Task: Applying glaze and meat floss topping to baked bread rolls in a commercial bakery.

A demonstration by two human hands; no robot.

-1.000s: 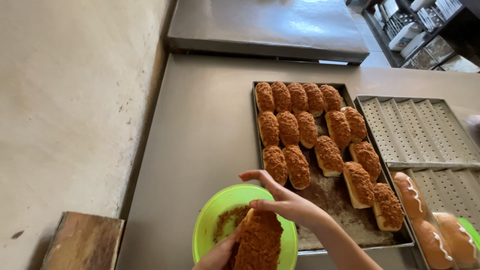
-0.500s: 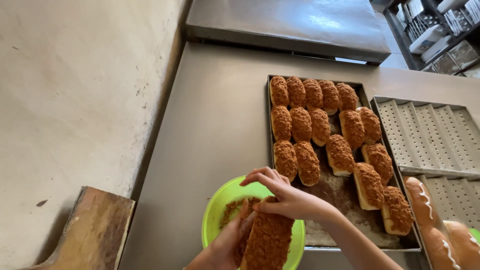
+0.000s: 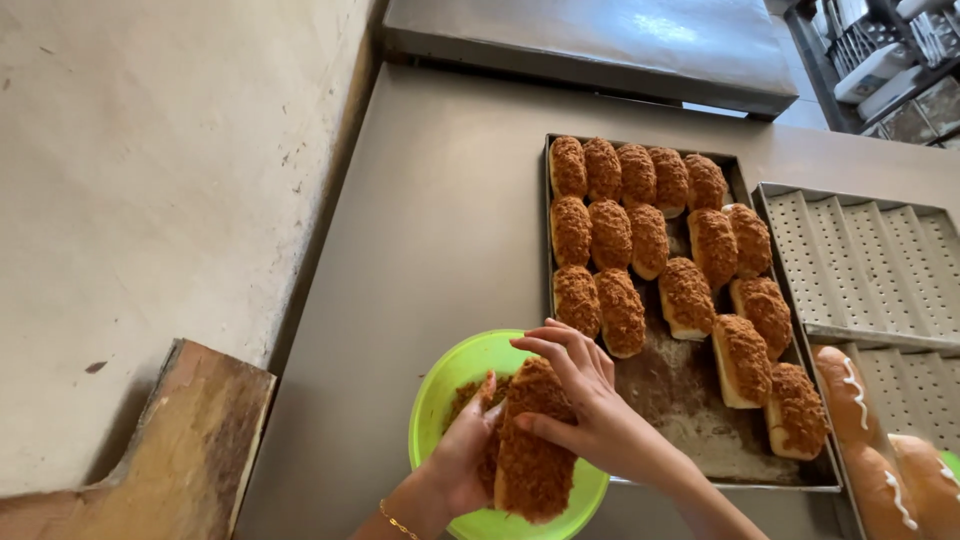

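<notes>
— Right hand (image 3: pixel 590 415): status?
— Curled over a crumb-coated bun (image 3: pixel 533 440), fingers spread across its top and right side, gripping it. Left hand (image 3: pixel 462 455), thin gold bracelet at the wrist, cups the same bun from its left side, thumb up against the crust. Both hands closed on the one item.

— Location of that bun?
— Held over a lime-green bowl (image 3: pixel 450 375), which sits at the near edge of the steel table (image 3: pixel 430 220). Brown crumb topping (image 3: pixel 468 393) lies loose in the bowl beside the bun.

— Next item outward?
— One dark baking tray (image 3: pixel 680 385), just right of the bowl, its near corner touching or overlapping the bowl's rim; cannot tell which. Near part of the tray: bare and dusted with crumbs. Middle and far part: coated buns (image 3: pixel 610 235), same kind, in rough rows, most touching their neighbours.

— To the right?
— Perforated grooved bread trays (image 3: pixel 865 260), pale metal. Near end holds glazed long loaves (image 3: pixel 850 395) with white drizzle lines.

— Left side?
— Worn wooden board (image 3: pixel 180 440), near corner, against a pale wall (image 3: pixel 150 180).

— Farthest entries?
— Raised steel slab (image 3: pixel 590 35) at the table's far edge; wire rack (image 3: pixel 880 50) at far right, contents too small to identify.
</notes>
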